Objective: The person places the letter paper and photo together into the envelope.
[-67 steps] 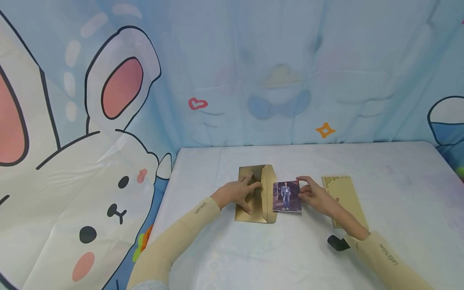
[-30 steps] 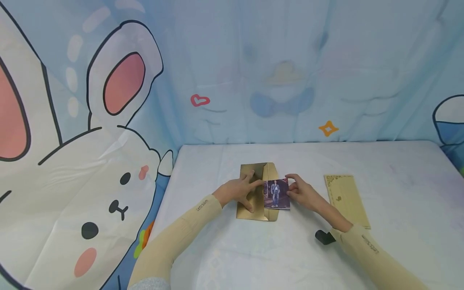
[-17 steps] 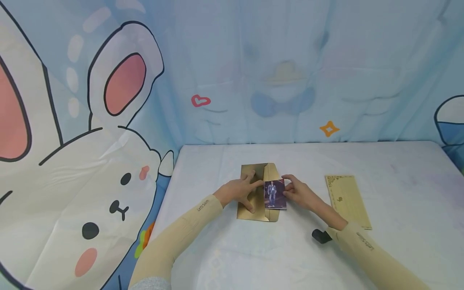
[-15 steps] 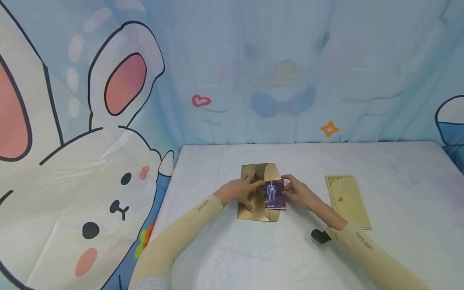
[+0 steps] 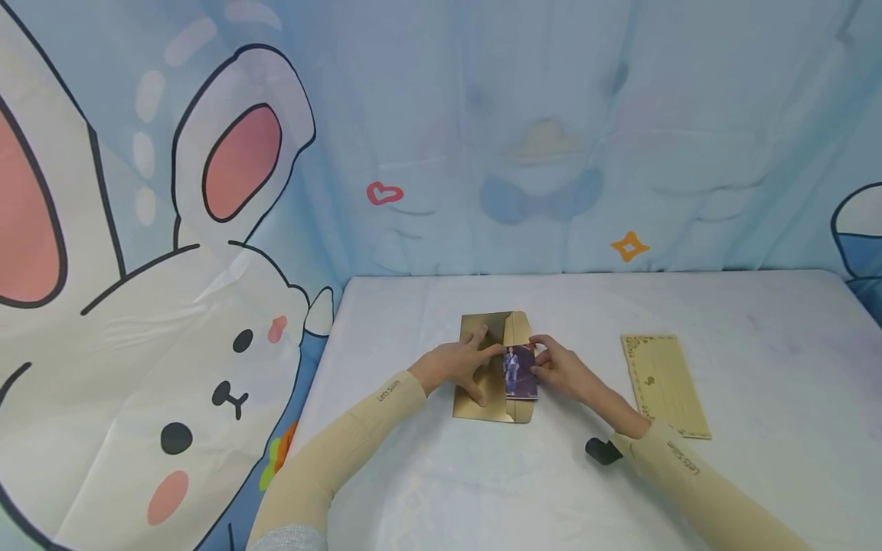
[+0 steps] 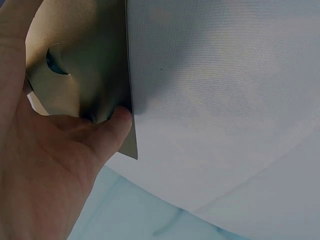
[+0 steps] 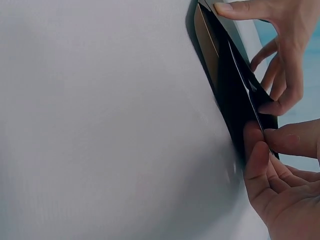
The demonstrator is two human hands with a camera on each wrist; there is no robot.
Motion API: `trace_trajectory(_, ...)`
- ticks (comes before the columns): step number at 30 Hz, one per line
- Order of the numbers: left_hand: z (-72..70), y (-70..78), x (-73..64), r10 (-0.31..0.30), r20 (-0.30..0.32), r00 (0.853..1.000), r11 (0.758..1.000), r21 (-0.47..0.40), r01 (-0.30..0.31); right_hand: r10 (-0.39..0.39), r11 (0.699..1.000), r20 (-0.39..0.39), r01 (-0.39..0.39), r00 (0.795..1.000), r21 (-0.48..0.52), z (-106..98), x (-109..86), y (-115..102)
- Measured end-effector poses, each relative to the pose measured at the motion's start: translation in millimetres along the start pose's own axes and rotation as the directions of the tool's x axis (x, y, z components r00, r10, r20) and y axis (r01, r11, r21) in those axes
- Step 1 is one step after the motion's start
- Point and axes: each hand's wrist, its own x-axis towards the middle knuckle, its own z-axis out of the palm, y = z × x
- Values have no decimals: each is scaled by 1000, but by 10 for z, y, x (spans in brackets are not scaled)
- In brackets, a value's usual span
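On the white table lies a gold envelope (image 5: 499, 411), its flap unfolded toward the right. My left hand (image 5: 451, 366) rests on it with spread, mostly straight fingers pressing near the opening. Between the thumb and fingers of my right hand (image 5: 568, 376) I pinch the right edge of a photo (image 5: 524, 383) of a standing person in blue. The photo's left part is hidden inside the envelope's mouth; the rest lies over the flap. In the right wrist view, the envelope's mouth gapes dark, with my right fingertips (image 7: 257, 160) right at it.
A pale gold card (image 5: 667, 383) with a patterned border lies to the right, beyond my right forearm. A black device (image 5: 602, 451) sits at my right wrist. Behind the table (image 5: 427, 490) hangs a light blue curtain (image 5: 427, 115) with cartoon prints.
My right hand has moved left with the photo, from beside the flap into the envelope's mouth, so less of the photo shows. The left hand has stayed on the envelope.
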Motion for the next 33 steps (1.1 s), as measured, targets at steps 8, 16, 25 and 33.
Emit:
trace_trajectory(8, 22, 0, 6, 1, 10, 1000, 1000, 6, -1, 2, 1000, 3, -2, 1000, 14, 59, 22, -40)
trace_trajectory(16, 15, 2, 11, -4, 12, 1000, 1000, -5, 4, 40, 999, -20, -40, 999, 10, 96, 31, -37)
trace_trajectory(25, -20, 10, 11, -22, 22, 1000, 1000, -7, 22, 55, 997, -22, -54, 998, 49, 121, 35, -87)
trace_trajectory(33, -32, 17, 3, -22, 19, 1000, 1000, -6, 22, 74, 995, -12, -73, 997, 61, 163, 58, -119)
